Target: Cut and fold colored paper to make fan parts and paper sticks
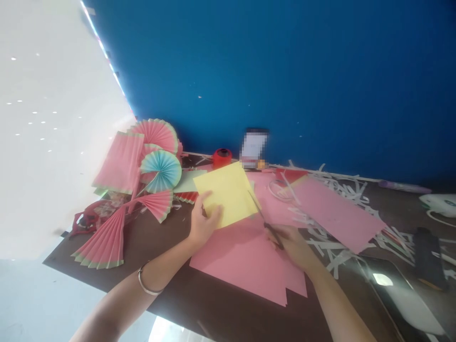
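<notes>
- A dark, glossy flat object (pixel 392 289) lies at the near right of the brown worktop (pixel 160 285), reflecting light.
- Pink paper sheets (pixel 238 256) lie under and in front of the hands, their near right edge stepped.
- Right hand (pixel 290 244): its grip is closed around the handles of 1 pair of scissors (pixel 273 233). The blades point up and left, at the right edge of the yellow paper; how far they are open I cannot tell.
- Left hand (pixel 206 221): its grip is closed on the lower left part of 1 yellow paper sheet (pixel 230 190), thumb on top. The sheet extends up and right from this grip, held above the pink sheets.
- Crumpled clear wrapping (pixel 112 202) lies at the left; its contents cannot be made out.
- Pleated pink paper fans (pixel 107 237) with pale green edges surround 1 blue fan (pixel 166 170).
- White paper strips (pixel 345 190) lie around another pink sheet (pixel 335 211) at the right.
- Behind the yellow sheet, 1 round red object (pixel 222 160) has a dark opening, its inside too dark to tell, before the blue wall (pixel 285 71).
</notes>
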### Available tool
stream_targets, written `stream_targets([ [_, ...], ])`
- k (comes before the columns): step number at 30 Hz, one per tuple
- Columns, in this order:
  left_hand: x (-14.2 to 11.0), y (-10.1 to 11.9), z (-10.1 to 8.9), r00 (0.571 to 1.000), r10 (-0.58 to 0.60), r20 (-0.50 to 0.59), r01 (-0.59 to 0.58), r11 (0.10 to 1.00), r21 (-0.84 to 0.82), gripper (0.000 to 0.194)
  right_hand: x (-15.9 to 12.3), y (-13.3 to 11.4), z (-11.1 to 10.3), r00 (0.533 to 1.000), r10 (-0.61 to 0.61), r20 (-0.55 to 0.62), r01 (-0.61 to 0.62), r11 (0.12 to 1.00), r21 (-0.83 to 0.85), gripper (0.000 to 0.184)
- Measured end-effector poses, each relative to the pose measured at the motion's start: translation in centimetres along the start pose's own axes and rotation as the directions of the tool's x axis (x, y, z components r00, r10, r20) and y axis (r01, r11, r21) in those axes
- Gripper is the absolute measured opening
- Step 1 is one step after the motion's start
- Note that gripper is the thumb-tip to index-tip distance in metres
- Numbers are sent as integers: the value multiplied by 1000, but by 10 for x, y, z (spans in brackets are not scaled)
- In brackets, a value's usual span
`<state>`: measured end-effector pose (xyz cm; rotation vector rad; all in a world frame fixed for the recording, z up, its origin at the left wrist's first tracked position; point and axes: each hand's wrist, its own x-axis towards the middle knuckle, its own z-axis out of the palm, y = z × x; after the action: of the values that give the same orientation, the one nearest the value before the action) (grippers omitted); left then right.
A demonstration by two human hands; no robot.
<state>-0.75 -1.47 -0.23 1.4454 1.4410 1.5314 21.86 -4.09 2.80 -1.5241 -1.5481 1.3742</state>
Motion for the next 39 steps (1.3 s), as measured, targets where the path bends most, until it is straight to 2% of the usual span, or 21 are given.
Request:
stream_targets([
  [10, -1, -2, 1, 1000, -26, -5, 26, 1000, -2, 38, 0, -1, 0, 999, 37, -15, -37, 999, -27, 49],
  [18, -3, 3, 0, 1000, 14, 14, -14, 1000, 19, 38, -1, -6, 3, 1000, -22, -22, 22, 1000, 4, 49],
  [29, -4, 2, 1, 1000, 13, 21, -13, 1000, 9, 38, 0, -1, 2, 1000, 17, -24, -17, 1000, -22, 50],
  [39, -6, 3, 2, 999, -13, 43, 14, 1000, -24, 39, 1, 5, 2, 1000, 4, -8, -4, 1000, -14, 49],
])
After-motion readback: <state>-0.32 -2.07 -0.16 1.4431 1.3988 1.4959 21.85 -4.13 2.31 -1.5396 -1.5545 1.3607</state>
